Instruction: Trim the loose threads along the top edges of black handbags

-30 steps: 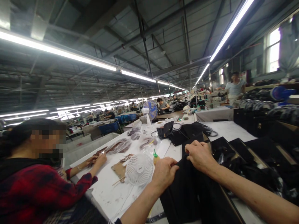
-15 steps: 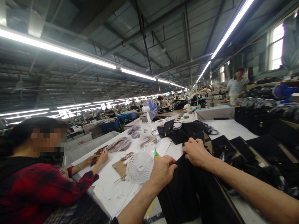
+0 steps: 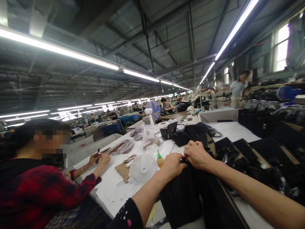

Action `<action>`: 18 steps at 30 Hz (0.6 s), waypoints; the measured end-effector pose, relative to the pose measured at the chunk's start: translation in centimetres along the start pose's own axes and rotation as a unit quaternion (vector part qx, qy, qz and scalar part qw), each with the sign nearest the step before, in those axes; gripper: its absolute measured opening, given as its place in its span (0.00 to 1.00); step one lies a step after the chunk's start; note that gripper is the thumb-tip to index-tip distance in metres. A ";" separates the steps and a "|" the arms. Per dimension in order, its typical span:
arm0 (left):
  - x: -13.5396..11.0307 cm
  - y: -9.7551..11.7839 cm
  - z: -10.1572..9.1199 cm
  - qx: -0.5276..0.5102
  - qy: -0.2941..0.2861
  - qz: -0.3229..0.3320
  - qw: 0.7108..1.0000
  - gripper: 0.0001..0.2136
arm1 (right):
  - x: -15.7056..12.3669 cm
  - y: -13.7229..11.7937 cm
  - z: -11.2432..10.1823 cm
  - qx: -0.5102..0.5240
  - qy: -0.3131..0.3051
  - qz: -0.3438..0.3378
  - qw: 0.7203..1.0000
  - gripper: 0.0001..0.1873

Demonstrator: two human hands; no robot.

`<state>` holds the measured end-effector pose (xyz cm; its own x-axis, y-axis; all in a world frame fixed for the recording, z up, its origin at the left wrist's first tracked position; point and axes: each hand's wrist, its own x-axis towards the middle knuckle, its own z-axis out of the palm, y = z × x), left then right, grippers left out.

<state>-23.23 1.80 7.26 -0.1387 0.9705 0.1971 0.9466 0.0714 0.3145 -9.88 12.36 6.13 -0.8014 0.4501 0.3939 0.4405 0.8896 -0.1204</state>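
My left hand (image 3: 173, 165) and my right hand (image 3: 198, 155) sit close together on the top edge of a black bag piece (image 3: 190, 200) that stands up in front of me. Both hands have their fingers curled and pinched on that black edge. The piece runs down between my forearms to the white table (image 3: 111, 190). A small white desk fan (image 3: 142, 169) and a yellow glue bottle with a green tip (image 3: 160, 159) stand just left of my left hand.
A person in a red plaid top (image 3: 43, 194) works at the left with brown pieces (image 3: 122, 147). Black bags (image 3: 190, 133) and black parts (image 3: 262, 159) cover the right side. A blue fan (image 3: 154, 111) stands farther back; another person (image 3: 238, 90) stands far right.
My left hand has moved right and up along the black edge until it nearly touches my right hand. The view has tilted slightly, and my left sleeve now shows at the bottom.
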 end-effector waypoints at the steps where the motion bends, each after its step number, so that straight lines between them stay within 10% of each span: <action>1: 0.3 0.3 0.0 0.007 0.002 -0.007 1.000 0.12 | -0.3 0.2 -0.4 0.015 0.005 0.015 1.000 0.04; 8: -0.1 -1.3 -1.5 0.027 0.011 -0.119 0.992 0.08 | -7.7 1.8 -3.1 0.170 0.122 0.149 0.966 0.21; 12: -1.4 -2.4 -1.0 0.061 0.015 -0.157 0.986 0.08 | -14.4 0.2 -2.9 0.342 0.186 0.261 0.884 0.27; 18: -2.6 -1.3 0.3 0.095 0.030 -0.106 0.989 0.15 | -21.7 -4.8 1.0 0.190 0.236 0.140 0.943 0.34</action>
<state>-24.01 -0.71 6.06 -0.3513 0.9141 0.2027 0.9314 0.3192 0.1748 5.04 -1.61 -2.75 -0.3666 0.6672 0.6484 0.3590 0.7444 -0.5631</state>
